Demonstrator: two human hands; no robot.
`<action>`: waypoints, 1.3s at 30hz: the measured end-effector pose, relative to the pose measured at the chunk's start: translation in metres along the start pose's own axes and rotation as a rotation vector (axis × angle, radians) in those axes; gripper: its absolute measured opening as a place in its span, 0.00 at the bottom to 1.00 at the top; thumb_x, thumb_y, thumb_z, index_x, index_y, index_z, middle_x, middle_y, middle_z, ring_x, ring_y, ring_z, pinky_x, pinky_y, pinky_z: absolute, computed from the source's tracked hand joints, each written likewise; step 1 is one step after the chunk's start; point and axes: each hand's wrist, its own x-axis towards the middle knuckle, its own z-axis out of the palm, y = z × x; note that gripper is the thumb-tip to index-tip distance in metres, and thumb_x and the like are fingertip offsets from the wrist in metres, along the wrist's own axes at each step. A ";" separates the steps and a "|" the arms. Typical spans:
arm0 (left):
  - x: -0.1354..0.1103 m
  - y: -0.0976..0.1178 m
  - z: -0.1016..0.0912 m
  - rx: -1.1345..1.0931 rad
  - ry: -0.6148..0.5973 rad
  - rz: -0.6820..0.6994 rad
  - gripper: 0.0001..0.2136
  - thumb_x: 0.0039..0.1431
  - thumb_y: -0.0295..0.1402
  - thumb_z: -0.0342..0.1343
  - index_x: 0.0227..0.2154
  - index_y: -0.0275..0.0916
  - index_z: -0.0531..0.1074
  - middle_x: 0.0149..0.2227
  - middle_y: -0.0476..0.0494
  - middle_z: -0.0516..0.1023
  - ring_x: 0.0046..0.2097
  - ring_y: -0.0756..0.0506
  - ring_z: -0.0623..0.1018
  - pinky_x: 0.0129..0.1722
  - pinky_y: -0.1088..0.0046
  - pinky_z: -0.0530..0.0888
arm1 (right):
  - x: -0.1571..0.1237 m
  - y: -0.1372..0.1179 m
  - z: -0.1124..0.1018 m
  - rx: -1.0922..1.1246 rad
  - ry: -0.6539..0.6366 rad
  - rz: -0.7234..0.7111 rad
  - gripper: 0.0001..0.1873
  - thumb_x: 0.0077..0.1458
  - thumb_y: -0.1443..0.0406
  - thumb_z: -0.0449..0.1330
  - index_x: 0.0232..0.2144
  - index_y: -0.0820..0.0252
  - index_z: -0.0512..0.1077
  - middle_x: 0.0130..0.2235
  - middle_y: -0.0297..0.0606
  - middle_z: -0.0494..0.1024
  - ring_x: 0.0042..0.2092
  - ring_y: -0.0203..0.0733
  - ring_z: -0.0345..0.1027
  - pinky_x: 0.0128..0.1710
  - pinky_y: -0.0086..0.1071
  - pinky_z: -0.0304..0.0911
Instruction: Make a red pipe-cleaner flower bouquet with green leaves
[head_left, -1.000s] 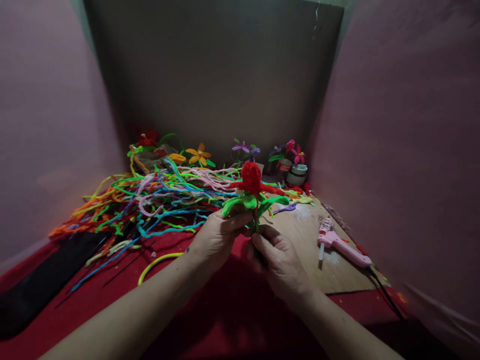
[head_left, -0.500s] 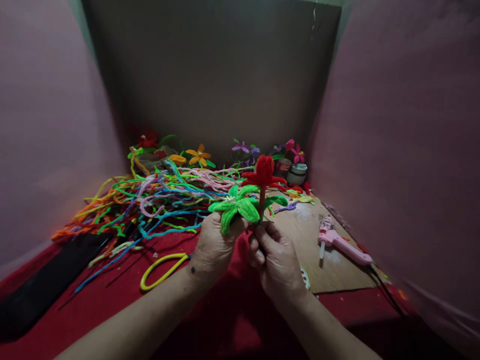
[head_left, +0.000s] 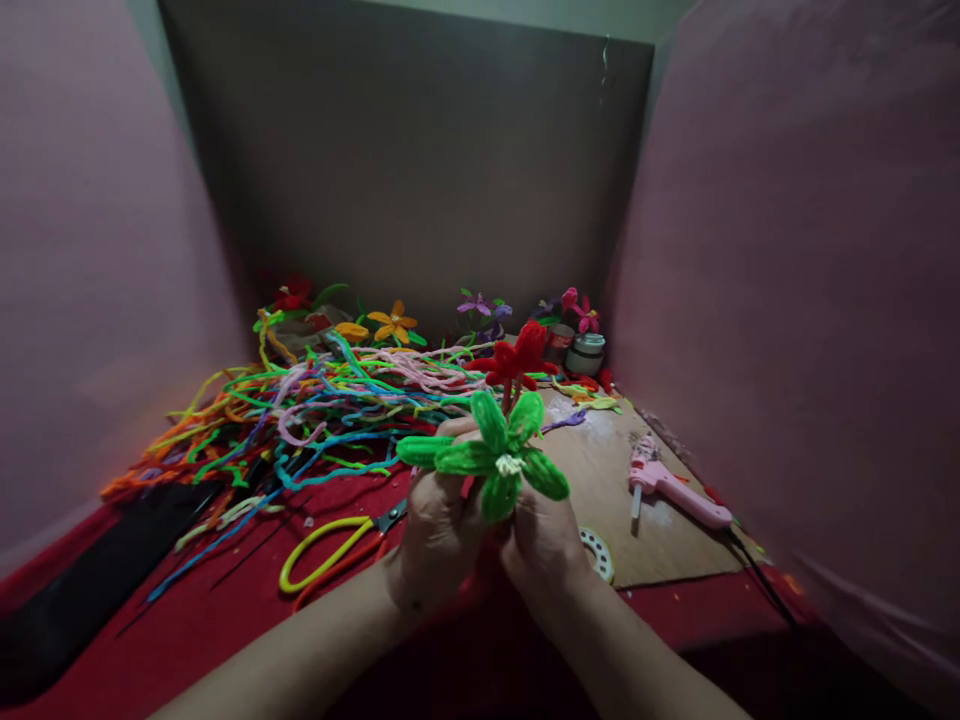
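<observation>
Green whorl (head_left: 496,462) of pipe-cleaner leaves, held up near the middle of the view with its white centre turned toward the camera. A thin stem (head_left: 510,396) runs from it upward and away, leaning slightly right, to the red flower (head_left: 517,356) at its far end; the long axis thus points from the hands toward the back wall. Left hand (head_left: 436,530) and right hand (head_left: 546,548) sit side by side directly beneath the whorl, touching it, both clenched on the lower stem, whose gripped part is hidden behind the leaves; neither hand is nearer than the other. On the red cloth of the desk, just left of the left hand, lie scissors (head_left: 330,545) with yellow loops. Right of the right hand, a white ring (head_left: 598,553) rests at the near edge of a wooden board (head_left: 645,540), which also carries a pink glue gun (head_left: 675,492). Far left, a loose pile of coloured pipe cleaners (head_left: 300,405). Against the back wall, finished flowers (head_left: 394,324) and two small jars (head_left: 587,352). No brand, label or writing can be read.
</observation>
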 end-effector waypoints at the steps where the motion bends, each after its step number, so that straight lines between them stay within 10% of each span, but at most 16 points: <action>1: 0.001 -0.003 -0.002 0.111 0.023 0.124 0.03 0.50 0.33 0.57 0.26 0.40 0.70 0.20 0.51 0.71 0.22 0.51 0.71 0.23 0.76 0.69 | 0.001 0.001 -0.001 -0.005 -0.013 -0.001 0.13 0.39 0.66 0.61 0.18 0.59 0.58 0.14 0.22 0.54 0.15 0.25 0.42 0.12 0.21 0.42; 8: 0.002 0.001 -0.020 0.766 0.030 0.887 0.16 0.55 0.23 0.48 0.46 0.41 0.66 0.36 0.43 0.75 0.39 0.46 0.75 0.36 0.73 0.73 | 0.005 -0.014 -0.020 -0.137 -0.231 -0.151 0.09 0.47 0.63 0.62 0.26 0.61 0.65 0.17 0.25 0.63 0.15 0.25 0.49 0.14 0.21 0.45; 12: -0.002 -0.008 -0.040 0.820 -0.159 1.093 0.21 0.53 0.19 0.47 0.49 0.43 0.65 0.41 0.41 0.71 0.41 0.47 0.74 0.37 0.73 0.73 | 0.005 -0.038 -0.025 -0.163 -0.242 -0.136 0.10 0.49 0.63 0.61 0.23 0.61 0.65 0.16 0.26 0.63 0.15 0.25 0.50 0.14 0.21 0.45; 18: 0.015 0.005 -0.038 0.564 0.103 0.457 0.07 0.56 0.30 0.50 0.37 0.39 0.71 0.35 0.45 0.73 0.36 0.49 0.74 0.35 0.76 0.70 | 0.001 -0.044 -0.031 -0.277 -0.259 -0.079 0.11 0.50 0.60 0.59 0.24 0.62 0.66 0.20 0.30 0.68 0.16 0.27 0.53 0.13 0.22 0.44; 23: 0.027 0.043 -0.029 0.294 -0.050 0.099 0.08 0.53 0.34 0.55 0.36 0.39 0.73 0.28 0.50 0.73 0.27 0.52 0.69 0.25 0.80 0.65 | -0.005 -0.037 -0.034 -0.435 -0.259 -0.161 0.14 0.53 0.60 0.55 0.20 0.62 0.64 0.16 0.29 0.62 0.18 0.29 0.52 0.18 0.25 0.48; 39: 0.032 0.026 0.000 -0.071 -0.226 0.009 0.03 0.47 0.30 0.57 0.23 0.36 0.70 0.20 0.51 0.70 0.22 0.51 0.70 0.21 0.77 0.67 | -0.009 -0.024 -0.032 -0.571 -0.177 -0.150 0.15 0.53 0.56 0.53 0.21 0.60 0.62 0.18 0.28 0.60 0.17 0.27 0.46 0.16 0.25 0.44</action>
